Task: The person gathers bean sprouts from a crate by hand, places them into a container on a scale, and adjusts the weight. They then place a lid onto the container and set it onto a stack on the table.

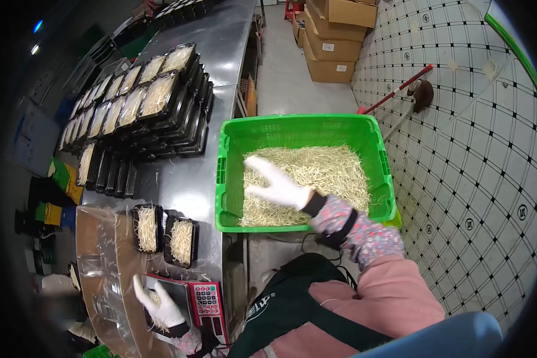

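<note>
My right hand (280,186), in a white glove, reaches over a green crate (298,122) filled with pale bean sprouts (328,173). Its fingers are apart, and nothing shows in them. On the red scale (206,298), my gloved left hand (163,309) lies over some sprouts, its thumb spread from the fingers. The hand partly hides these sprouts and whatever holds them. Beyond the scale, two black trays of sprouts, one on the left (147,228) and one on the right (181,241), stand side by side on the steel table (182,179).
Stacked packed trays (158,95) fill the table's far left. An open cardboard box (104,268) with clear plastic lids stands left of the scale. Another person's blurred glove (59,284) shows beyond it. Cardboard boxes (334,45) and a red-handled tool (400,88) are on the floor ahead.
</note>
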`<action>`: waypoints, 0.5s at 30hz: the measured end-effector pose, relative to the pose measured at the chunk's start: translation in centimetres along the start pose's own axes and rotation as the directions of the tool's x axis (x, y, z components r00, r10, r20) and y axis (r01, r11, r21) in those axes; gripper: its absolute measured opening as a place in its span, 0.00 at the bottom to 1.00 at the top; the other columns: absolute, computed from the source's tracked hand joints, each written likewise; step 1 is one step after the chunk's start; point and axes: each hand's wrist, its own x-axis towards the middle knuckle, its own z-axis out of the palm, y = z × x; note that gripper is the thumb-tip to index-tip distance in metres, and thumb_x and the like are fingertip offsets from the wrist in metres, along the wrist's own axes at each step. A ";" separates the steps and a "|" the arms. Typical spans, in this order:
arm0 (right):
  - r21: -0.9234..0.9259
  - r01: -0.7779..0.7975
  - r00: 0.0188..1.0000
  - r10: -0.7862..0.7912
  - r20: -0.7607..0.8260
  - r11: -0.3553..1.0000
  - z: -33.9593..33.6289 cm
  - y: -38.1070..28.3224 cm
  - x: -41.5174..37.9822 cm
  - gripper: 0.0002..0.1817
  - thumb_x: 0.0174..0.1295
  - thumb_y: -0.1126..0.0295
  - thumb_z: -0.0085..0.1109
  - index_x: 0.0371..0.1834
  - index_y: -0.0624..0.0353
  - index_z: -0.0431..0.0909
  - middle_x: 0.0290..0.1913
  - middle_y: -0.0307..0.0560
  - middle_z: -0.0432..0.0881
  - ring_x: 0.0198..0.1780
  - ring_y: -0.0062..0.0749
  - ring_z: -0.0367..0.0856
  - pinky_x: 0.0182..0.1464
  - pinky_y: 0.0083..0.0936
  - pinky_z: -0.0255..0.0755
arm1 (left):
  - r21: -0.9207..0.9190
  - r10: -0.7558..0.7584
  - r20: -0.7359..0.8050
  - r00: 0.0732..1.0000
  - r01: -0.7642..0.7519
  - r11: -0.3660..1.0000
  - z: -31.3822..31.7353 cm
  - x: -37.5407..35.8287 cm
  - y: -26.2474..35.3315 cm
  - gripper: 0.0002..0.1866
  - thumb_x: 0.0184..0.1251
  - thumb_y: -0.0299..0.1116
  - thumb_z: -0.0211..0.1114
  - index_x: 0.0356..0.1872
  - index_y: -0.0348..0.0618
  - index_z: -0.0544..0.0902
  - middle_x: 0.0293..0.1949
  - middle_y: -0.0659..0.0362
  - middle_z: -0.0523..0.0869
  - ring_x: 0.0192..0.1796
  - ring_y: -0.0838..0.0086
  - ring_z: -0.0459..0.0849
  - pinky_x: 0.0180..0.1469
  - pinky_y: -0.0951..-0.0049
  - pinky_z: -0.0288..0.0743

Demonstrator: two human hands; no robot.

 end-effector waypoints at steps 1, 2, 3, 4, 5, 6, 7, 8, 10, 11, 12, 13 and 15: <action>-0.166 -0.107 0.992 0.094 -0.086 0.980 -4.5 2.7 -0.8 0.41 0.61 0.56 0.66 0.72 0.66 0.61 0.73 0.64 0.63 0.75 0.50 0.59 0.75 0.39 0.54 | -0.128 0.036 0.079 0.996 -0.026 0.991 3.4 0.8 1.9 0.32 0.65 0.20 0.59 0.71 0.36 0.64 0.69 0.49 0.68 0.70 0.63 0.68 0.72 0.63 0.59; -0.185 -0.230 0.965 0.199 -0.172 0.956 -8.6 4.9 -1.8 0.43 0.60 0.53 0.67 0.72 0.67 0.61 0.73 0.65 0.61 0.75 0.51 0.59 0.76 0.38 0.53 | -0.152 0.040 0.202 0.979 -0.009 0.988 6.4 1.2 6.1 0.34 0.64 0.21 0.63 0.72 0.37 0.64 0.70 0.51 0.69 0.71 0.64 0.67 0.73 0.63 0.59; -0.275 -0.312 0.942 0.259 -0.212 0.910 -12.0 8.7 -3.3 0.47 0.58 0.49 0.67 0.73 0.67 0.59 0.73 0.67 0.60 0.75 0.54 0.58 0.76 0.38 0.53 | -0.186 0.105 0.337 0.936 -0.043 0.982 10.1 1.7 7.7 0.37 0.60 0.22 0.67 0.72 0.37 0.64 0.70 0.50 0.69 0.71 0.64 0.67 0.73 0.64 0.58; -0.385 -0.429 0.903 0.392 -0.176 0.817 -14.6 11.4 -4.9 0.49 0.56 0.46 0.68 0.73 0.67 0.58 0.74 0.67 0.59 0.76 0.55 0.57 0.76 0.39 0.53 | -0.180 0.185 0.478 0.859 -0.111 0.977 13.7 2.0 10.0 0.40 0.56 0.23 0.70 0.72 0.36 0.63 0.68 0.49 0.69 0.71 0.59 0.67 0.74 0.62 0.57; -0.494 -0.520 0.841 0.517 -0.157 0.697 -16.7 13.7 -6.4 0.52 0.54 0.43 0.68 0.74 0.67 0.57 0.74 0.68 0.58 0.76 0.56 0.57 0.76 0.39 0.52 | -0.270 0.325 0.548 0.771 -0.205 0.941 17.9 1.9 11.2 0.44 0.54 0.28 0.74 0.72 0.35 0.62 0.69 0.47 0.69 0.72 0.57 0.67 0.74 0.61 0.57; -0.538 -0.539 0.802 0.591 -0.091 0.648 -17.9 15.7 -8.0 0.54 0.53 0.41 0.68 0.75 0.67 0.56 0.75 0.68 0.57 0.76 0.57 0.56 0.76 0.40 0.52 | -0.265 0.368 0.683 0.631 -0.255 0.930 21.4 2.1 13.7 0.46 0.53 0.33 0.76 0.73 0.35 0.61 0.70 0.44 0.68 0.73 0.55 0.65 0.74 0.61 0.58; -0.582 -0.548 0.751 0.659 -0.027 0.601 -18.6 17.4 -9.3 0.57 0.51 0.39 0.68 0.75 0.66 0.55 0.75 0.69 0.56 0.76 0.58 0.55 0.76 0.40 0.52 | -0.332 0.467 0.726 0.504 -0.338 0.881 25.9 1.7 14.0 0.48 0.53 0.37 0.77 0.73 0.35 0.60 0.70 0.42 0.67 0.74 0.53 0.63 0.74 0.62 0.58; -0.642 -0.524 0.709 0.705 0.035 0.559 -19.0 18.8 -10.4 0.58 0.49 0.37 0.68 0.75 0.66 0.55 0.76 0.68 0.55 0.77 0.58 0.53 0.76 0.40 0.52 | -0.358 0.452 0.793 0.408 -0.288 0.888 29.8 1.0 15.0 0.49 0.53 0.39 0.76 0.73 0.35 0.59 0.71 0.42 0.66 0.74 0.53 0.63 0.75 0.62 0.57; -0.626 -0.555 0.676 0.735 0.043 0.548 -19.2 20.8 -11.3 0.59 0.49 0.36 0.67 0.75 0.66 0.55 0.76 0.68 0.55 0.77 0.59 0.53 0.76 0.41 0.52 | -0.357 0.440 0.868 0.229 -0.328 0.875 38.0 -0.2 15.2 0.55 0.49 0.46 0.78 0.75 0.36 0.55 0.73 0.41 0.61 0.75 0.51 0.59 0.76 0.61 0.55; -0.617 -0.572 0.653 0.755 0.055 0.540 -19.2 22.0 -11.4 0.59 0.49 0.34 0.67 0.75 0.67 0.55 0.76 0.68 0.55 0.77 0.60 0.53 0.76 0.41 0.52 | -0.331 0.409 0.899 0.157 -0.369 0.869 41.9 -0.9 14.8 0.59 0.46 0.50 0.78 0.76 0.39 0.53 0.74 0.42 0.58 0.76 0.50 0.57 0.76 0.61 0.55; -0.634 -0.570 0.656 0.754 0.032 0.523 -18.9 23.6 -11.5 0.61 0.47 0.30 0.65 0.75 0.64 0.56 0.76 0.66 0.56 0.77 0.62 0.52 0.76 0.46 0.52 | -0.287 0.357 0.926 0.121 -0.388 0.876 45.1 -1.3 15.0 0.61 0.45 0.51 0.79 0.77 0.41 0.51 0.75 0.42 0.56 0.77 0.49 0.55 0.76 0.58 0.55; -0.626 -0.578 0.652 0.758 0.032 0.524 -18.7 24.0 -11.2 0.61 0.47 0.30 0.65 0.75 0.64 0.56 0.76 0.66 0.56 0.77 0.62 0.52 0.76 0.46 0.52 | -0.242 0.302 0.949 0.087 -0.409 0.880 47.7 -1.9 15.1 0.63 0.43 0.53 0.79 0.77 0.43 0.49 0.76 0.42 0.54 0.77 0.49 0.54 0.76 0.56 0.55; -0.636 -0.669 0.541 0.838 -0.064 0.384 -17.6 24.0 -10.2 0.61 0.46 0.28 0.63 0.76 0.59 0.56 0.77 0.63 0.55 0.77 0.63 0.52 0.75 0.51 0.52 | -0.157 0.229 0.969 0.093 -0.483 0.862 51.3 -3.7 15.0 0.67 0.38 0.54 0.82 0.77 0.43 0.48 0.76 0.40 0.51 0.77 0.45 0.53 0.76 0.55 0.53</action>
